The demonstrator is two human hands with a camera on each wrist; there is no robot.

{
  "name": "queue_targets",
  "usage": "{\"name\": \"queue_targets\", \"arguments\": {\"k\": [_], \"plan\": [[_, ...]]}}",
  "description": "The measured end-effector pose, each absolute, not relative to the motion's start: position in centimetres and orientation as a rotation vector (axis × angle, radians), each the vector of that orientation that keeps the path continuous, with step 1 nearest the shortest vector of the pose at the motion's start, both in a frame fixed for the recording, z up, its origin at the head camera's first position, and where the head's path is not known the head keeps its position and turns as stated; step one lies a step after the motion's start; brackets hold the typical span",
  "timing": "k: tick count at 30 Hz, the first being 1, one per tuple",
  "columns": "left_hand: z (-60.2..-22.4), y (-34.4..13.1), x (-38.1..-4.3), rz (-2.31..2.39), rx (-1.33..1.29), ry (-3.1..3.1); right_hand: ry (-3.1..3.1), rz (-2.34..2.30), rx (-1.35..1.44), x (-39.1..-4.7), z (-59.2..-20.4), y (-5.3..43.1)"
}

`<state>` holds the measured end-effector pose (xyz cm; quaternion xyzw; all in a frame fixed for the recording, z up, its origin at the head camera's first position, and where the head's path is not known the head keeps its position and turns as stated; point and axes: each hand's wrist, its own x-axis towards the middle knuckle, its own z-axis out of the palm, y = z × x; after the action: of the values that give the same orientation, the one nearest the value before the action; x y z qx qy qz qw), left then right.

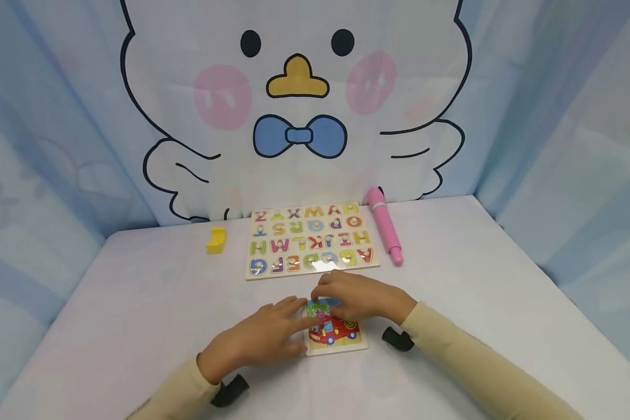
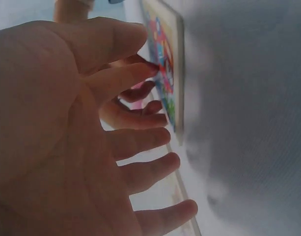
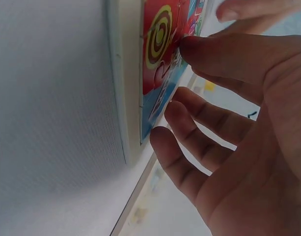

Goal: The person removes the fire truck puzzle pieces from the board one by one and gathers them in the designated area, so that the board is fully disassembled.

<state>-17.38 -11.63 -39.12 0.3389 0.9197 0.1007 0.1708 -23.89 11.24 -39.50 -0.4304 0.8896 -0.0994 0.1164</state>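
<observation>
A small framed jigsaw puzzle with a red car picture lies flat on the table, near the middle front. From its left side my left hand reaches in with fingers spread and fairly straight, the index finger over the picture and the thumb by the lower left edge. My right hand arches over the upper part of the puzzle. In the right wrist view the right thumb touches the picture, and the loosely bent fingers lie along the far edge. No separate piece shows between the fingers of either hand.
Behind the puzzle lies a wooden alphabet board. A pink pen-shaped thing is at its right, a small yellow block at its left. A curtain with a cartoon bird hangs along the table's back edge.
</observation>
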Motion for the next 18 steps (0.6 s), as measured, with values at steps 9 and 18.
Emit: {"name": "queue_targets", "arguments": {"k": [9, 18], "plan": [[-39.4, -11.3, -17.1, 0.205, 0.920, 2.640, 2.562, -0.237, -1.333, -24.1, -39.3, 10.8], [-39.8, -11.3, -17.2, 0.208, 0.893, 2.639, 2.511, 0.009, -1.460, -24.8, -38.2, 10.0]]}}
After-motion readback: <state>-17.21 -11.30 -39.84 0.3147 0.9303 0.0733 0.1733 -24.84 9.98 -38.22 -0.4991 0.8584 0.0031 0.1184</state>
